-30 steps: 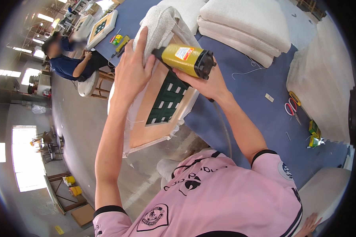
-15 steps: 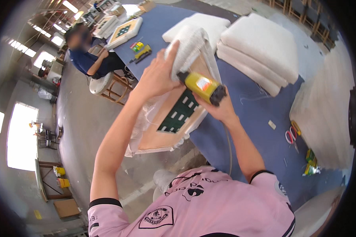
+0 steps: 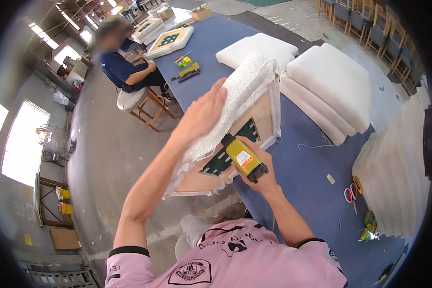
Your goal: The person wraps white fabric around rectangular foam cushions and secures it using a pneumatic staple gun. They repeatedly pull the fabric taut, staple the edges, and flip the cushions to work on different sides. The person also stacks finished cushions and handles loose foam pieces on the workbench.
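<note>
My right hand is wrapped round a yellow and black staple gun, its dark nose pointing toward the upholstered seat. That seat panel stands tilted on edge at the table's near side, its underside facing me: a pale wooden frame with dark green webbing in the middle. White woven fabric wraps over its upper left edge. Flat against this fabric lies my left hand, fingers stretched out. Any part of its thumb behind the fabric is hidden.
On the blue table lie a stack of white cushions, another white cushion, scissors and a second staple gun. A fabric pile is at the right. A co-worker sits on a stool at the far left.
The staple gun has come down, away from the fabric's upper part, toward the webbing. My left hand has slid lower along the fabric edge and flattened. The view has shifted.
</note>
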